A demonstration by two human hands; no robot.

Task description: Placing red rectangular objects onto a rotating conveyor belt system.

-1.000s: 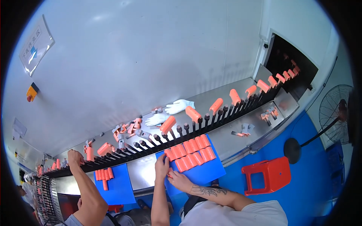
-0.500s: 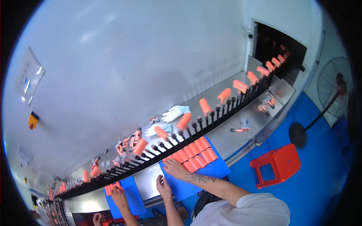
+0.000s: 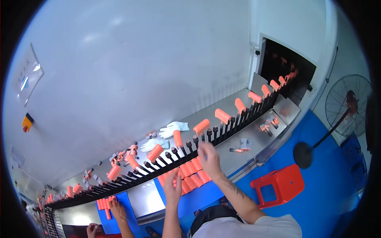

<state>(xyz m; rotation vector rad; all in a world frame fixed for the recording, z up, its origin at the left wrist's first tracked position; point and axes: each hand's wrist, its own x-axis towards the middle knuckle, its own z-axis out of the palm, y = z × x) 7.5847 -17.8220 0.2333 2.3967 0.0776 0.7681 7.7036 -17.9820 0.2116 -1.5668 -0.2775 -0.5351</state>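
Observation:
A row of black pegs point(image 3: 186, 146) runs diagonally along a steel conveyor, many of them carrying orange tubes point(image 3: 222, 116). Several loose orange tubes point(image 3: 191, 170) lie side by side on a blue mat point(image 3: 206, 192) in front of the pegs. My right hand point(image 3: 209, 157) is raised just above these tubes, close to the pegs, and is blurred. My left hand point(image 3: 173, 189) hovers over the left end of the tubes, fingers apart and pointing up, with nothing seen in it.
A co-worker's hands point(image 3: 117, 209) rest by a second batch of orange tubes point(image 3: 104, 204) at lower left. White gloves point(image 3: 174, 129) lie behind the pegs. The line enters a dark opening point(image 3: 285, 69). A red stool point(image 3: 279, 184) and a floor fan point(image 3: 347, 105) stand to the right.
The view has swung. My right hand has lifted from the tubes on the mat toward the pegs, and my left hand has come up beside it.

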